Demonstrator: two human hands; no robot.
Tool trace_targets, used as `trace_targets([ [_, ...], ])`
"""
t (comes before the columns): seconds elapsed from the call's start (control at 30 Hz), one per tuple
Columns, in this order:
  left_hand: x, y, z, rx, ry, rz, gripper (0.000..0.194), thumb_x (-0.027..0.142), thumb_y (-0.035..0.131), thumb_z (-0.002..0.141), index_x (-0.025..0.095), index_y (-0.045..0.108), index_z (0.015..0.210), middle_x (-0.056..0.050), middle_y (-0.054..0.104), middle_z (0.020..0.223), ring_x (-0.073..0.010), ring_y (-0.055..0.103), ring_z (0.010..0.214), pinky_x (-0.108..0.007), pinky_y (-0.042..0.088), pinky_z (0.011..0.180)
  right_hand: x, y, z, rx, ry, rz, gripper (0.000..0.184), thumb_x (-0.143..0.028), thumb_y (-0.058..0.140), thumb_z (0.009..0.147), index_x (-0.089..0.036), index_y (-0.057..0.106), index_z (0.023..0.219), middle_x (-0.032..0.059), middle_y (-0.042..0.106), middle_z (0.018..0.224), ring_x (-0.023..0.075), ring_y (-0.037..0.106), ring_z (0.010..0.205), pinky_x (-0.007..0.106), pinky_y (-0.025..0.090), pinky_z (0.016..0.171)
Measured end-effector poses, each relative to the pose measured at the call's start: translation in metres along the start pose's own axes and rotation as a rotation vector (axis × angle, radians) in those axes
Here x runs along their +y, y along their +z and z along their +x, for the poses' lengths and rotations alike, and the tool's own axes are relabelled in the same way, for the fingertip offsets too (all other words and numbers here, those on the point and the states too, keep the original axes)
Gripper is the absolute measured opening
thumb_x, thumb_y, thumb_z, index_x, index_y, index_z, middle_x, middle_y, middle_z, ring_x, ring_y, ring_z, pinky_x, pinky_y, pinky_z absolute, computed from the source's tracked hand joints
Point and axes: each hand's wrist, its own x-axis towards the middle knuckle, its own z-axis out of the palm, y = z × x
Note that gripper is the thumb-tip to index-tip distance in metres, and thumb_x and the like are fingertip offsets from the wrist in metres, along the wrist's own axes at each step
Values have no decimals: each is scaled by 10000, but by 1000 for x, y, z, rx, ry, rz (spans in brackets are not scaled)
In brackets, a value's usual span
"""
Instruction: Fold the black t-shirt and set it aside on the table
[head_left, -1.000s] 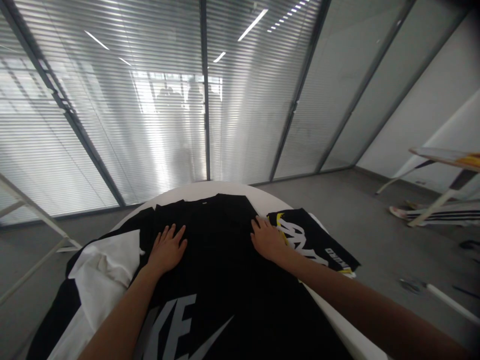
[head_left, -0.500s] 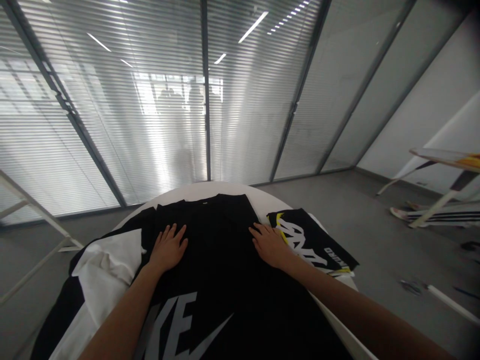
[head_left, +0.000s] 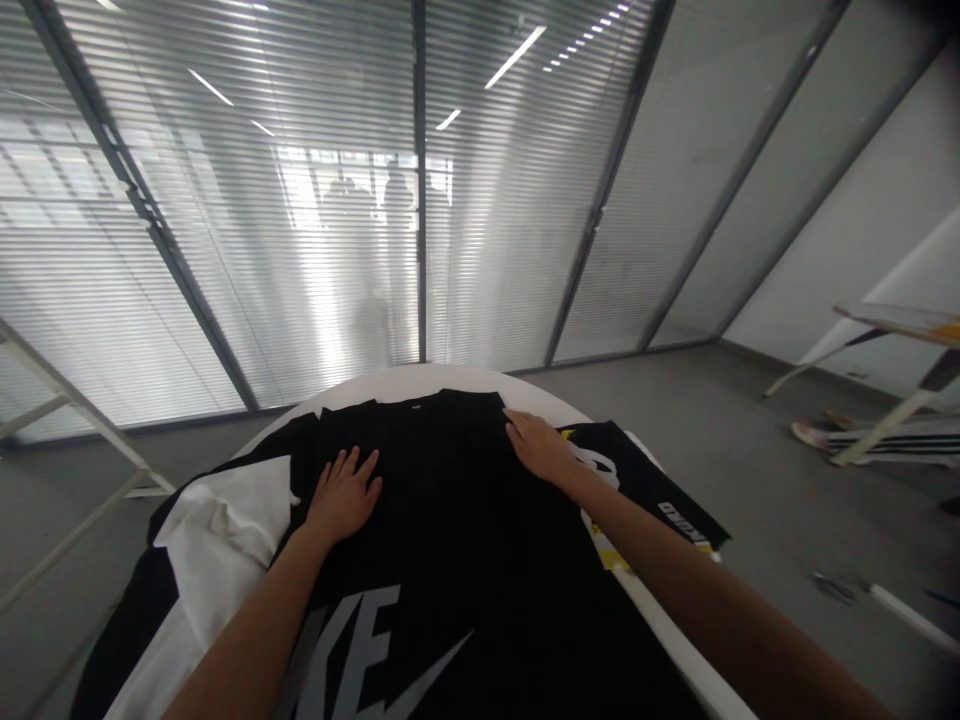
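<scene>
A black T-shirt with a large grey logo lies spread over a round white table. My left hand rests flat on its left part, fingers spread and open. My right hand lies flat near the shirt's far right corner, fingers stretched out, holding nothing.
A white garment lies bunched at the table's left. A folded black garment with white and yellow print sits at the right edge. Glass walls with blinds stand behind. Another table stands at the far right, with striped clothing on the floor under it.
My right hand has slid away from me along the shirt's right edge toward the far corner. My left hand has stayed in place.
</scene>
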Motion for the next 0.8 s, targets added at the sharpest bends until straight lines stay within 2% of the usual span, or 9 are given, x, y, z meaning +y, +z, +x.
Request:
trace_targets([
  [0.1,0,1,0,3,-4,-13,584,439,363,968,245,369,1519,-163,328,1573,-351,238,1467,-509,204,1165,-3,20,21,28,84,0,598,-418,264,1018,-120,287,1537,156,341,1562,263,323,1435,403,276,1149],
  [0.17,-1,2,1,6,-8,-17,583,439,367,967,248,372,1518,-157,334,1572,-350,242,1466,-508,203,1166,-5,38,31,-50,130,3,627,-480,262,1014,-182,216,1563,134,222,1613,293,221,1476,469,227,1165],
  [0.27,0,1,0,9,-11,-15,580,440,368,966,253,376,1516,-151,339,1571,-346,245,1466,-505,207,1166,-4,58,37,-187,155,-2,629,-537,240,1005,-234,245,1556,121,171,1628,321,166,1488,532,164,1168],
  [0.37,1,0,0,8,-8,-13,581,445,364,967,254,376,1515,-155,330,1573,-344,239,1468,-503,210,1165,-2,68,37,-194,153,-11,635,-571,228,996,-256,274,1547,118,188,1625,323,157,1489,543,135,1166],
  [0.47,1,0,0,8,-7,-15,579,441,367,967,255,376,1515,-155,329,1574,-347,237,1468,-508,214,1162,-2,68,33,-134,150,11,616,-552,248,999,-276,257,1549,101,258,1607,299,206,1477,517,161,1162],
  [0.53,1,0,0,8,-9,-19,578,436,373,967,254,376,1516,-153,331,1574,-348,238,1468,-511,216,1159,-3,67,30,-54,169,24,586,-492,303,1000,-245,302,1532,110,353,1562,279,298,1436,474,214,1149],
  [0.67,1,0,0,1,-10,-19,582,437,374,967,251,371,1518,-155,321,1578,-343,240,1468,-506,213,1161,-2,59,32,109,300,35,496,-343,433,949,-161,482,1408,154,552,1368,295,512,1239,429,370,1041],
  [0.8,2,-2,-1,-12,-15,2,587,444,362,968,257,353,1525,-150,311,1583,-335,228,1473,-501,212,1162,13,39,54,136,433,155,428,-284,446,950,-113,550,1328,160,648,1180,252,615,1082,357,463,938],
])
